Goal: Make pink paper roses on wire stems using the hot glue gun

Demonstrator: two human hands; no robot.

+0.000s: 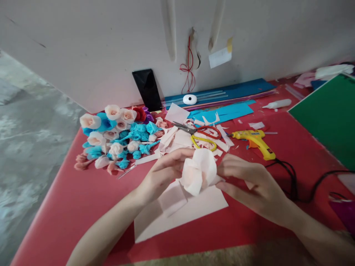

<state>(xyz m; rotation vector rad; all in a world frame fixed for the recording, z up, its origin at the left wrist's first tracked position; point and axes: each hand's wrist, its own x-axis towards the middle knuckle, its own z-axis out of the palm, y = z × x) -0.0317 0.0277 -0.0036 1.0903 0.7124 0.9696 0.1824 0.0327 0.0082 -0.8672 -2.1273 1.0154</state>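
Between my two hands is a pale cream paper flower (198, 171), its petals facing up toward me. My left hand (168, 166) grips it from the left side, with the fingertips partly behind the petals. From the right, my right hand (246, 177) pinches the flower's edge between thumb and fingers. Below the flower lies a pale paper sheet (199, 214) with a smaller piece (173, 197) on top. Just beyond my hands, scissors (194, 131) with red and yellow handles rest on a pile of pale paper scraps (172, 138).
Finished paper flowers (111, 136) in cream, blue and pink cluster at the left. A yellow glue gun (256, 140) with a black cable lies at the right. A phone (146, 88) leans on the wall, near a white case (190, 99). A green board (327, 118) stands far right.
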